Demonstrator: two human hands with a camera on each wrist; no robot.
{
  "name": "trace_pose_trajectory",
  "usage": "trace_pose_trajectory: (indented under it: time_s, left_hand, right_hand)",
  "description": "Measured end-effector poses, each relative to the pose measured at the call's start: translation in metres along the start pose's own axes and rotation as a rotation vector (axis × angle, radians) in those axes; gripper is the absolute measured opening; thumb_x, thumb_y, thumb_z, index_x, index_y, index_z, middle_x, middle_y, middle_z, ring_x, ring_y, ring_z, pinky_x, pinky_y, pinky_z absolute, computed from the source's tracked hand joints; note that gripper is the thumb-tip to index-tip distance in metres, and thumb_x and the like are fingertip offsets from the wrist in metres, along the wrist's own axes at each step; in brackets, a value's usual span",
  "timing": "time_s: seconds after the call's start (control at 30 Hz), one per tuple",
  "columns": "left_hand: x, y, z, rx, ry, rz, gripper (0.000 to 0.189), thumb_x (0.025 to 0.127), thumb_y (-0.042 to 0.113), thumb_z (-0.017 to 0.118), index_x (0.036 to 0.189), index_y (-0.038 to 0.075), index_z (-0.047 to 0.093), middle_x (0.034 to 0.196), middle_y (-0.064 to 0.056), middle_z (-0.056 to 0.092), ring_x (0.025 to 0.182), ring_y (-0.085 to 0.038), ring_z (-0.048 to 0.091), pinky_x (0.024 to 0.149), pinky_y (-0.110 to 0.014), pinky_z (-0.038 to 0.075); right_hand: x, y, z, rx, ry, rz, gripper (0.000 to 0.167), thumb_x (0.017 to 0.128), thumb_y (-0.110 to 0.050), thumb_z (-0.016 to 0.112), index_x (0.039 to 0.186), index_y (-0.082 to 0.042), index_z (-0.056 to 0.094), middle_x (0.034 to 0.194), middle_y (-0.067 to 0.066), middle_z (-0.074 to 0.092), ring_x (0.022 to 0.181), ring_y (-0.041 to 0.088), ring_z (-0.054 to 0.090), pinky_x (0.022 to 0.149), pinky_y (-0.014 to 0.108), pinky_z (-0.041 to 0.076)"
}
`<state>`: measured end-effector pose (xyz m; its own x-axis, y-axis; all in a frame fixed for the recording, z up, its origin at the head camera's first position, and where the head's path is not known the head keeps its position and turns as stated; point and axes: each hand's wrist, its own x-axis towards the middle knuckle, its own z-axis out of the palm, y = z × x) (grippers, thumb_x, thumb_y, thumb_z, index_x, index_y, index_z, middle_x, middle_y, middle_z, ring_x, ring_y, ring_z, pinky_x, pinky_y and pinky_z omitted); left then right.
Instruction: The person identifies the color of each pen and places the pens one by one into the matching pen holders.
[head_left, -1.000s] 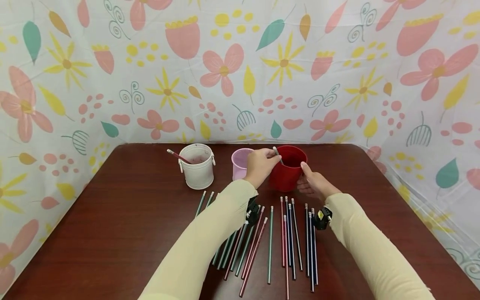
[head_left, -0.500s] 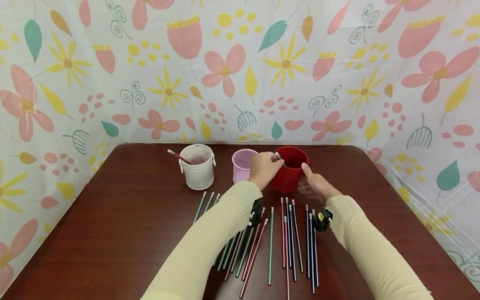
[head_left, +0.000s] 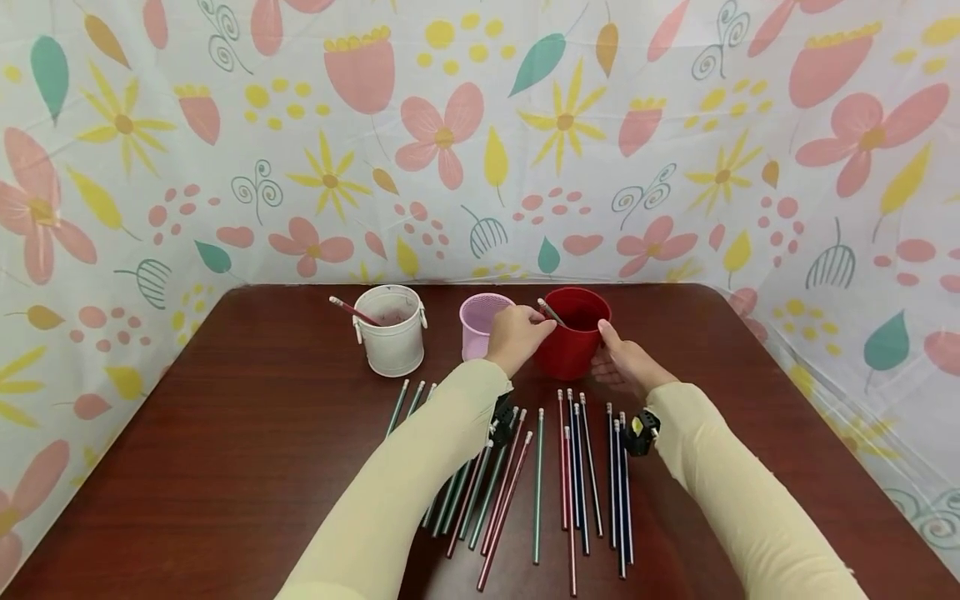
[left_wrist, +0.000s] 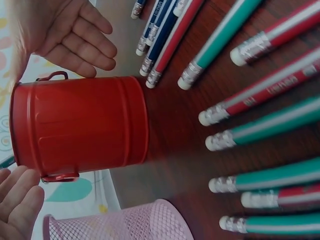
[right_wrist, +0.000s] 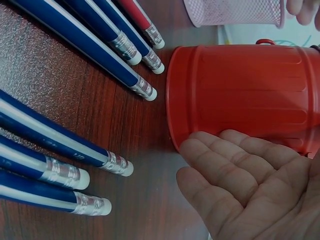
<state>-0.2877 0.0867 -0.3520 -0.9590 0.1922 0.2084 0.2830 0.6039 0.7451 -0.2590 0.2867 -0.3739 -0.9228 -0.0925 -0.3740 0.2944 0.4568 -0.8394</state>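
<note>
A red metal bucket with small side handles stands at the back of the table. My left hand is at its left rim and pinches a green pencil. The eraser end tilts up to the left, while the lower part is hidden inside the bucket. On the bucket's right side, my right hand has its thumb at the rim. In the right wrist view, the right hand's fingers extend loosely along the red wall, palm turned up.
Left of the bucket stand a pink mesh cup and a white bucket with a red pencil leaning in it. Green, red and blue pencils lie in front. A floral curtain hangs behind.
My left hand has drawn slightly left, and the pencil's eraser end has risen a little since half a second ago. My right hand stays at the bucket.
</note>
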Motion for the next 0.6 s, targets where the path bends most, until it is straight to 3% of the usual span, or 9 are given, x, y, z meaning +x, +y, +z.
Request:
trace_pose_trajectory:
  time_s: [0.17,0.3,0.47,0.6]
  left_hand:
    - [-0.004,-0.013,-0.007,0.04,-0.08,-0.006,0.024,0.086,0.026,0.072,0.096,0.005,0.076,0.093,-0.004,0.073,0.091,-0.019,0.065,0.075,-0.025,0.051]
    - [-0.014,-0.031,-0.014,0.045,-0.122,0.014,0.023,0.083,0.024,0.075,0.094,0.004,0.076,0.092,-0.005,0.073,0.09,-0.019,0.066,0.075,-0.026,0.051]
    - [-0.033,-0.058,-0.026,0.083,-0.132,0.074,0.014,0.08,0.019,0.075,0.084,0.006,0.076,0.084,-0.003,0.073,0.082,-0.02,0.066,0.072,-0.027,0.05]
    - [-0.051,-0.075,-0.04,0.1,-0.122,0.066,0.012,0.08,0.017,0.073,0.085,0.007,0.077,0.083,-0.002,0.073,0.078,-0.017,0.065,0.07,-0.027,0.051]
  right_hand:
    - [0.003,-0.001,0.002,0.0,0.001,0.007,0.098,0.094,-0.067,0.012,0.134,0.019,0.036,0.137,0.036,0.041,0.126,0.046,0.043,0.105,0.055,0.034]
    - [0.004,-0.001,0.001,0.002,0.01,-0.008,0.097,0.095,-0.067,0.012,0.133,0.019,0.037,0.134,0.038,0.042,0.124,0.047,0.044,0.105,0.055,0.034]
    - [0.004,-0.001,0.0,-0.005,0.008,-0.022,0.096,0.095,-0.066,0.011,0.134,0.019,0.035,0.135,0.038,0.041,0.124,0.048,0.044,0.105,0.055,0.033]
    - [0.004,0.001,0.001,-0.002,0.002,-0.014,0.097,0.095,-0.066,0.012,0.134,0.018,0.035,0.135,0.037,0.041,0.124,0.047,0.044,0.105,0.055,0.033]
